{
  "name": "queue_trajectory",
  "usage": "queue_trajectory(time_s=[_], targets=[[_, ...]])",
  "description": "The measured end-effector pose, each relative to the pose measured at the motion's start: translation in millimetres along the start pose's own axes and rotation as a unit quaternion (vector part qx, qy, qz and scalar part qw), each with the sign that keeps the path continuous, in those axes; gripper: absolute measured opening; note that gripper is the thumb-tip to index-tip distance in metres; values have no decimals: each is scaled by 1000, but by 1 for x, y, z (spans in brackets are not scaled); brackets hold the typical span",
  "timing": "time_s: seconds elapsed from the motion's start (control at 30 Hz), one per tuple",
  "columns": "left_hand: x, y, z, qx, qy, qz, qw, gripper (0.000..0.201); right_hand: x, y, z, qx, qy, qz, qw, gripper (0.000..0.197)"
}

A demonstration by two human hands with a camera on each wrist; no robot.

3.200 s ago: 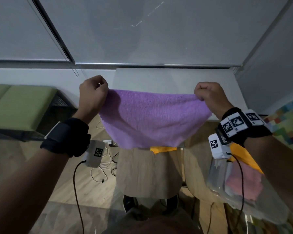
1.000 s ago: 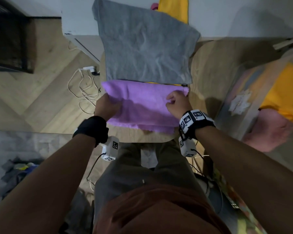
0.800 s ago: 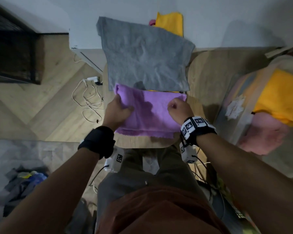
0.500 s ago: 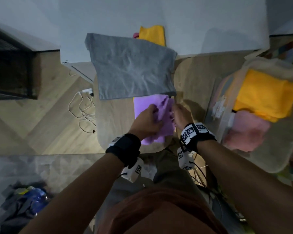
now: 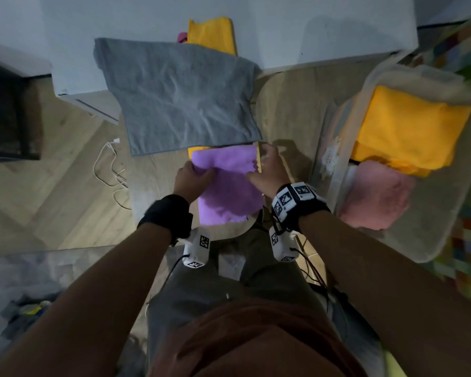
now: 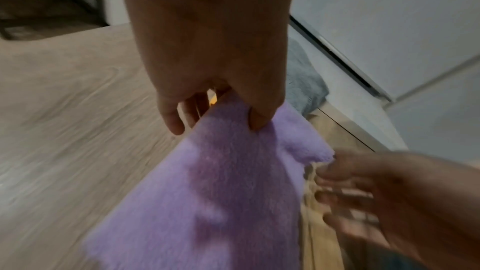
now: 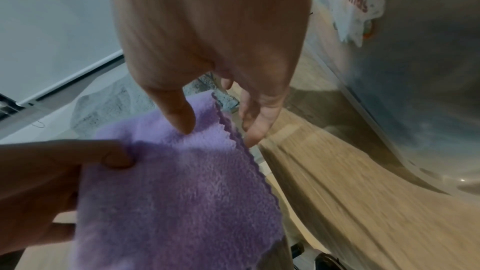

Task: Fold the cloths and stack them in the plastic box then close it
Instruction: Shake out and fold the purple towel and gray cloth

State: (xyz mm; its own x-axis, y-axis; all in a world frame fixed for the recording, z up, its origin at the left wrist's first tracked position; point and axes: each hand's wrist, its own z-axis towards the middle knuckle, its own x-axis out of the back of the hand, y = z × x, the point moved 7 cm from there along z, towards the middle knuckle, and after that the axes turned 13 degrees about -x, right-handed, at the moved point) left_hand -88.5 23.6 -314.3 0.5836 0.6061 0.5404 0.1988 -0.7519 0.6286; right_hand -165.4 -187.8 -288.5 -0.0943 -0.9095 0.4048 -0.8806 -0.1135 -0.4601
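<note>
A purple cloth (image 5: 229, 191), folded to a narrow rectangle, lies at the near edge of the small wooden table (image 5: 152, 183). My left hand (image 5: 201, 172) pinches its left far corner, thumb on top (image 6: 257, 122) and fingers beneath. My right hand (image 5: 256, 170) holds the right zigzag edge (image 7: 233, 130), its thumb (image 7: 182, 118) on top and its fingers alongside and below. An open clear plastic box (image 5: 441, 235) stands to the right, holding a folded yellow cloth (image 5: 408, 131) and a pink cloth (image 5: 375, 197).
A grey cloth (image 5: 180, 102) lies spread just beyond the purple one, over a yellow cloth (image 5: 212, 34) that shows at its far and near edges. A white cable (image 5: 112, 170) lies on the floor at left. A second wooden top (image 5: 291, 104) sits between cloth and box.
The purple cloth came down from the air onto the table and was folded from left to right. My left hand has since moved back left to the new folded edge.
</note>
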Motion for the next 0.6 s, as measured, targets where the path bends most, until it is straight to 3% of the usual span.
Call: queue_trajectory(time_s=[0.13, 0.2, 0.3, 0.37, 0.47, 0.6], targets=[[6, 40, -14, -96, 12, -15, 995, 61, 4, -14, -5, 53, -7, -27, 998, 110], [14, 62, -16, -135, 5, -8, 991, 52, 8, -34, -12, 121, -3, -82, 989, 111], [34, 103, -16, -187, 3, -8, 982, 52, 13, -69, -29, 176, -29, -124, 976, 91], [53, 135, -16, -214, 7, -3, 977, 45, 21, -88, -39, 157, -54, -65, 984, 69], [86, 186, -20, -262, 12, -7, 965, 45, 34, -115, -53, 141, -76, 8, 987, 54], [123, 242, -37, -327, -10, -24, 945, 55, 78, -151, -92, 129, -5, 95, 987, 30]])
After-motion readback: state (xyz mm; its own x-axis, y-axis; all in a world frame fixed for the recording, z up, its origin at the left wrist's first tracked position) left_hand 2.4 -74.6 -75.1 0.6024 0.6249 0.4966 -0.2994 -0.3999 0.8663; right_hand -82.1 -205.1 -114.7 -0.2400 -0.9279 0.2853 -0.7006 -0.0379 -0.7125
